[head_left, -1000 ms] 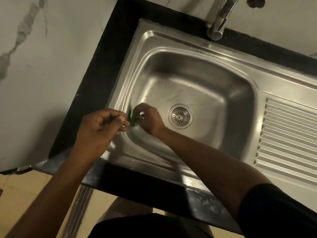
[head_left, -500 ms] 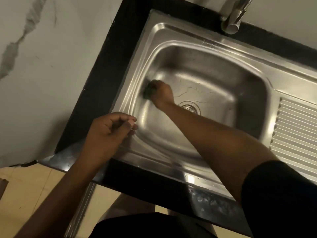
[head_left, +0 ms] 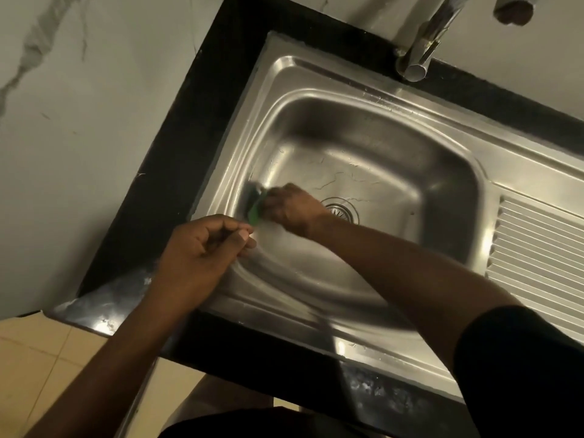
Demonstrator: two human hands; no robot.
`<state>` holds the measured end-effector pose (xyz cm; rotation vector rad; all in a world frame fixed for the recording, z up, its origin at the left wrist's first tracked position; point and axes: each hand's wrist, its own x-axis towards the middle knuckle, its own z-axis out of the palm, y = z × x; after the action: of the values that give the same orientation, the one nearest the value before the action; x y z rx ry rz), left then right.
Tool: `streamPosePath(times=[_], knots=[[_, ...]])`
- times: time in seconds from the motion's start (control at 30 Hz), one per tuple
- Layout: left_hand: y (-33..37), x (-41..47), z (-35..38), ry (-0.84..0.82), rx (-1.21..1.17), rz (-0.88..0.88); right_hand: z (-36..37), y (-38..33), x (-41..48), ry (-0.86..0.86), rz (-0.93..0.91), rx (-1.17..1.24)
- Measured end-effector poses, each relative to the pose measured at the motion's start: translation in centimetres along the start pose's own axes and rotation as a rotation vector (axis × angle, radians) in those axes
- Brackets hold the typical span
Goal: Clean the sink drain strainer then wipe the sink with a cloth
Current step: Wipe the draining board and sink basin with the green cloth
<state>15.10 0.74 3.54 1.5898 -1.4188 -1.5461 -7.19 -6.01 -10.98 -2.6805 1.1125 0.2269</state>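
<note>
Black stone desk [head_left: 202, 99] frames a steel sink [head_left: 316, 66] in dim light. Inside the basin we press the green cloth [head_left: 254, 210] against the left wall, near the front corner, though blur hides its shape. Our right hand [head_left: 292, 208] grips it, fingers curled round it and knuckles up. Just right of that hand the round drain strainer [head_left: 343, 208] sits in the basin floor, partly hidden by the wrist. Our left hand [head_left: 199, 251] is over the front left rim, just beside the cloth; its fingers are curled in, thumb laid on the forefinger, with nothing showing in its grasp, and we cannot tell whether it touches the steel. A ribbed drainboard [head_left: 537, 248] lies to the right; a faucet spout [head_left: 417, 55] hangs over the back rim; a pale veined wall [head_left: 94, 105] stands on the left; beige floor tiles [head_left: 41, 358] show below the desk's front edge.
</note>
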Motion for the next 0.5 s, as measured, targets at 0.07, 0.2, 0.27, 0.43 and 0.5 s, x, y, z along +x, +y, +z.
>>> streamPosePath(times=[0.07, 0.2, 0.27, 0.43, 0.5], knots=[[-0.2, 0.2, 0.4, -0.014, -0.006, -0.008, -1.3, 2.7, 0.3, 0.001, 0.134, -0.031], [-0.2, 0.4, 1.2, -0.050, 0.016, -0.006, -2.5, 8.1, -1.7, 0.009, 0.538, 0.023], [0.1, 0.4, 1.5, -0.047, -0.010, -0.006, -2.6, 9.1, -4.1, 0.000, 0.658, 0.081], [1.0, 0.3, 2.1, -0.063, -0.010, 0.008, 0.1, 8.8, -12.8, 0.184, 1.360, 0.388], [1.2, 0.4, 2.3, -0.079, -0.001, 0.009, 1.0, 7.9, -15.3, 0.252, 1.555, 0.482]])
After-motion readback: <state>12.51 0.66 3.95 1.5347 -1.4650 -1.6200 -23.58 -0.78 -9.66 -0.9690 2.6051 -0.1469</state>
